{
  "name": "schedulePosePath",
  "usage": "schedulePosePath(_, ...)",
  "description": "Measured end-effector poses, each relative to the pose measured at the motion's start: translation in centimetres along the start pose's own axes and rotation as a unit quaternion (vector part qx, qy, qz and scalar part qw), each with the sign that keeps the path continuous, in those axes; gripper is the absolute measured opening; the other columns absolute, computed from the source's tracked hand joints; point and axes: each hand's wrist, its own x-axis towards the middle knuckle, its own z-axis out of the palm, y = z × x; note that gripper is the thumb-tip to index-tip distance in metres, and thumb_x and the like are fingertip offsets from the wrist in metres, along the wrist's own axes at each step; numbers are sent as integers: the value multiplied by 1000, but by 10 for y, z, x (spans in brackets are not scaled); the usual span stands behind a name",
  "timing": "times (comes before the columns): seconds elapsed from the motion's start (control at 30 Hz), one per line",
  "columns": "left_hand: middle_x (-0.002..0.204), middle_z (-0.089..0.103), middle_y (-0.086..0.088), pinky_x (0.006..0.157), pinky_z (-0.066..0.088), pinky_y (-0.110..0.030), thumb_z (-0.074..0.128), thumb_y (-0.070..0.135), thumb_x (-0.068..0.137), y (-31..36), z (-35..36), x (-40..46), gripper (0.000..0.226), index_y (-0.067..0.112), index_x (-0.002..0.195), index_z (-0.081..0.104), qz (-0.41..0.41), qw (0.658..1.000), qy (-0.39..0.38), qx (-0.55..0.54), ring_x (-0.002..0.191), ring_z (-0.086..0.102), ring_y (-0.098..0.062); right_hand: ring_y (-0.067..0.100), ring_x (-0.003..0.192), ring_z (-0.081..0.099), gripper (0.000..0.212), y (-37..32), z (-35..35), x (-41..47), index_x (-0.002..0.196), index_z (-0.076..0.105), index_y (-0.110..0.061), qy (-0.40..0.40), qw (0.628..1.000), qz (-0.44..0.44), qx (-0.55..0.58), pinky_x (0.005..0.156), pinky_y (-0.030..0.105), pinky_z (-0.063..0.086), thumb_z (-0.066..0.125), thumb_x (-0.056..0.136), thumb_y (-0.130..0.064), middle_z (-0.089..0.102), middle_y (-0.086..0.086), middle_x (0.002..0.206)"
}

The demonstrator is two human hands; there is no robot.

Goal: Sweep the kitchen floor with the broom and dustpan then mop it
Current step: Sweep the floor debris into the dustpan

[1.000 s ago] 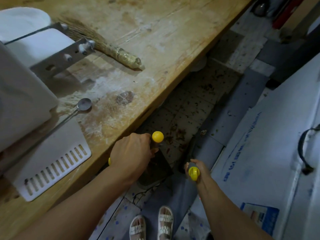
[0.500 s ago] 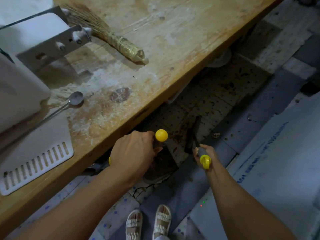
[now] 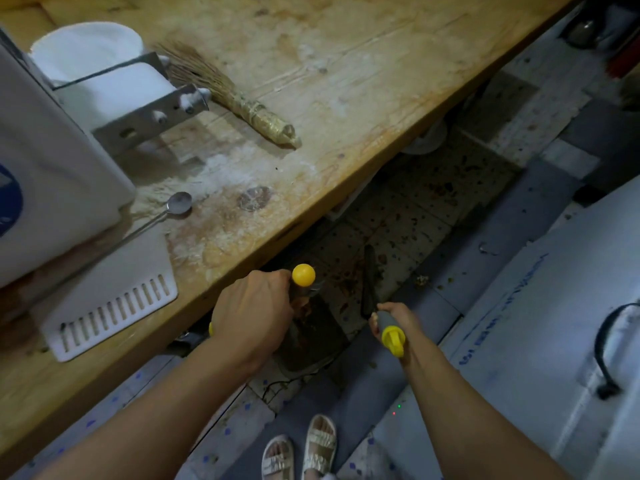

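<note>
The left hand (image 3: 254,311) grips the dark yellow-knobbed dustpan (image 3: 311,336) steady while the right hand (image 3: 393,318) clasps the grey yellow-tipped broom (image 3: 370,289), positioned to sweep debris in.

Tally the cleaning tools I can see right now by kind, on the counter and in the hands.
Long-handled broom: 1, gripped by the right hand at its grey handle.
Dustpan: 1, on the floor, its yellow-knobbed handle held by the left hand.
Straw hand broom: 1, lying on the wooden counter.
Total: 3
</note>
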Motion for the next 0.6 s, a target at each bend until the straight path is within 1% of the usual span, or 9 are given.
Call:
schedulePosePath(0.07,72,50,3,56,41,-30,52,46,93,-12,1,-11,24,22,99,54,-3,1000,4,-8,67,53,-21,17,65,53,10,9,5,-13,74,56,-10,-5,1000,7,-19,60,28,44,59,83,-11,56,6,75)
schedulePosePath(0.1,72,50,4,56,40,-30,52,46,92,-17,1,-17,25,23,99,54,-3,1000,7,-11,66,52,-20,17,64,54,10,12,7,-19,75,55,-9,-9,1000,17,-20,58,27,45,59,83,-11,56,7,75)
schedulePosePath(0.13,72,50,4,56,40,-30,52,47,92,-22,0,-24,25,24,100,54,0,1000,9,-13,66,51,-20,17,59,55,11,16,10,-25,75,53,-7,-14,999,31,-13,53,27,46,57,85,-10,55,8,74)
schedulePosePath(0.17,72,50,4,55,39,-30,52,48,92,-27,1,-30,26,24,102,55,0,1000,14,-14,65,51,-20,18,50,56,14,19,13,-29,76,50,-5,-21,998,52,3,45,26,46,53,88,-8,54,11,69)
schedulePosePath(0.2,73,50,4,55,39,-29,52,48,92,-32,0,-36,26,25,103,55,3,1000,15,-16,65,51,-20,18,39,55,16,21,17,-34,76,45,-3,-30,996,77,27,36,23,44,48,92,-6,53,13,60)
schedulePosePath(0.23,73,51,4,55,40,-30,52,48,92,-38,2,-42,26,25,103,56,0,1000,19,-15,65,51,-20,18,31,52,17,23,20,-39,77,42,-4,-43,993,99,42,30,19,41,44,94,-5,52,13,51)
schedulePosePath(0.3,75,53,3,56,43,-30,51,49,92,-48,3,-54,27,25,103,56,-6,1000,21,-16,66,52,-20,18,26,49,18,29,28,-48,79,40,-4,-70,988,128,49,27,16,39,40,97,-7,49,12,42)
schedulePosePath(0.47,83,60,0,59,46,-32,52,47,92,-64,7,-68,27,25,107,56,-20,1000,18,-12,74,60,-22,18,27,50,26,40,40,-51,78,43,1,-122,979,164,17,27,14,38,37,99,-13,49,13,42)
schedulePosePath(0.6,88,62,-1,57,41,-30,51,47,92,-64,8,-66,28,26,110,55,-24,1000,14,-2,73,57,-21,17,28,52,24,36,51,-37,80,44,0,-136,975,174,-6,28,15,39,39,99,-14,49,14,59)
